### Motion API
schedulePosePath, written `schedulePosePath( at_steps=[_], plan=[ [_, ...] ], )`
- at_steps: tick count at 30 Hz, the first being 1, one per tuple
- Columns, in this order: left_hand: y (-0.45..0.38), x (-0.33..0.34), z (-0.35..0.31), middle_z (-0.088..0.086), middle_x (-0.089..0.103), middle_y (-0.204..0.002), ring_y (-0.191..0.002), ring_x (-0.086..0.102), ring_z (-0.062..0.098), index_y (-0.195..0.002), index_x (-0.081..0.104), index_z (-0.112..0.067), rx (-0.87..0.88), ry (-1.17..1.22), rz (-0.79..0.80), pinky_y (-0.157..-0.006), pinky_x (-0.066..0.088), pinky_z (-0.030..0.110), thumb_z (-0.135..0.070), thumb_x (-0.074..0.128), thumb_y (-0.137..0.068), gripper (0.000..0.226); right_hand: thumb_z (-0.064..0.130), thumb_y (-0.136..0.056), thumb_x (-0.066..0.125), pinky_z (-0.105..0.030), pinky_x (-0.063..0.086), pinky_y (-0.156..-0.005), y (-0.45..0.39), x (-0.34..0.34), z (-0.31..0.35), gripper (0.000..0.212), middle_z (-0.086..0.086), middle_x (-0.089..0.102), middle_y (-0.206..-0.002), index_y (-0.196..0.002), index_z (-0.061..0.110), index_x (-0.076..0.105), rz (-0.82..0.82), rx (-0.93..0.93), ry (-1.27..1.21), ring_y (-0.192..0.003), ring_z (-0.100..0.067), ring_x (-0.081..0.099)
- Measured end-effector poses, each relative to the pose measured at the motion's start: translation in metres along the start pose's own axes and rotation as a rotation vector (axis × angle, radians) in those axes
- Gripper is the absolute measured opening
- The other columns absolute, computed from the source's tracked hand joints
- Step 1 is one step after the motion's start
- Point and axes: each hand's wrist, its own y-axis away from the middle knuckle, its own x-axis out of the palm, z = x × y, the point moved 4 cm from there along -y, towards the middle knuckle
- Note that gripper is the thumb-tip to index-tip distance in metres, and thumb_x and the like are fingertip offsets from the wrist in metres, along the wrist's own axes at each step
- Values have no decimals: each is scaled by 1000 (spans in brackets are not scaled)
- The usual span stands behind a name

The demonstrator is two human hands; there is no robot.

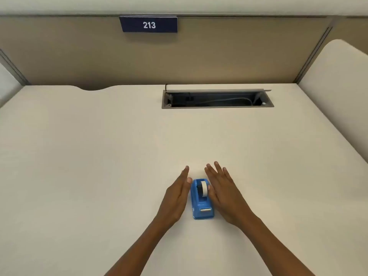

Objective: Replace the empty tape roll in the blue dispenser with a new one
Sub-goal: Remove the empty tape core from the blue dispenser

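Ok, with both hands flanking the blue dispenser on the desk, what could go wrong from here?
1. Both hands, left hand and right hand, are flat and open beside the blue dispenser; a one-sided push could slide it across the smooth desk.
2. The metal cutter at the near end faces the wrists and might nick skin.
3. No spare roll is visible; the white roll seated inside might get pulled for nothing.

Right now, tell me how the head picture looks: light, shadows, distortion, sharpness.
Head view: soft, even light, no glare on the desk; faint shadows only under the hands, left and right, and the sign; wide-angle bending curves the desk edges and partition; dispenser slightly soft, its print unreadable; "213" reads clearly.
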Motion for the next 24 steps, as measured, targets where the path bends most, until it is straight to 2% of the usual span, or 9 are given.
schedulePosePath(
  at_steps=[1, 3, 6, 7, 9, 12, 16, 20, 24],
  plan=[
    [2, 1, -2, -22, 32, -145, -133, 28, -7, -135, 28, -45, -3, 48, 22, -94, 18, -8, -52, 31, -90, 46, 23, -98, 22, -19, -12, -116, 0, -1, 2, 49, 5, 13, -158, -146, 18, 13, -15, -26, -14, -143, -5, -11],
    [2, 3, 1, -24, 39, -141, -127, 35, -13, -130, 35, -49, -44, 88, 82, -90, 25, -8, -57, 36, -86, 45, 19, -98, 24, -14, -10, -114, 3, -3, 4, 46, 7, 25, -154, -144, 19, 24, -22, -50, -86, -142, 0, -7],
    [2, 5, 3, -22, 40, -141, -129, 37, -6, -134, 38, -43, -47, 72, 159, -101, 28, 10, -65, 46, -77, 62, 21, -98, 27, -8, -7, -112, 7, -3, 5, 42, 13, 28, -149, -140, 23, 32, -27, -27, -230, -137, 13, -8],
    [2, 4, 4, -23, 39, -140, -130, 37, -4, -135, 36, -42, -39, 40, 176, -104, 28, 16, -68, 50, -72, 70, 22, -98, 28, -10, -6, -113, 9, -2, 4, 42, 12, 29, -149, -140, 23, 33, -20, -21, -246, -138, 11, -5],
    [1, 1, 4, -26, 39, -138, -128, 37, -5, -134, 35, -46, -30, -8, 204, -105, 29, 19, -72, 63, -60, 84, 26, -98, 29, -18, 0, -118, 10, -3, 1, 41, 9, 34, -149, -139, 25, 34, 0, -14, -269, -142, 4, 2],
    [2, -1, 8, -36, 39, -133, -126, 36, -12, -128, 33, -57, -33, -62, 235, -103, 30, 14, -62, 79, -49, 92, 36, -97, 31, -26, 7, -120, 11, -4, 0, 42, 11, 37, -148, -138, 30, 33, 38, 21, -323, -142, 3, 7],
    [6, 2, 12, -44, 32, -132, -122, 30, -24, -129, 25, -61, 15, -100, 243, -91, 28, -4, -52, 85, -50, 100, 56, -89, 33, -29, 9, -120, 11, -4, -1, 53, 15, 34, -149, -138, 36, 31, 62, 27, -312, -142, 2, 8],
    [5, 4, 14, -37, 34, -136, -124, 32, -21, -132, 25, -56, 32, -107, 233, -92, 26, -7, -43, 87, -53, 101, 50, -87, 50, -23, 6, -117, 10, -2, -4, 56, 18, 33, -148, -138, 37, 30, 58, 22, -283, -140, 5, 8],
    [5, 3, 15, -38, 34, -135, -122, 32, -22, -131, 24, -57, 29, -113, 230, -91, 26, -7, -43, 87, -53, 101, 45, -87, 54, -20, 6, -115, 7, -2, -5, 56, 18, 34, -146, -137, 37, 32, 39, 27, -287, -139, 4, 11]
  ],
)
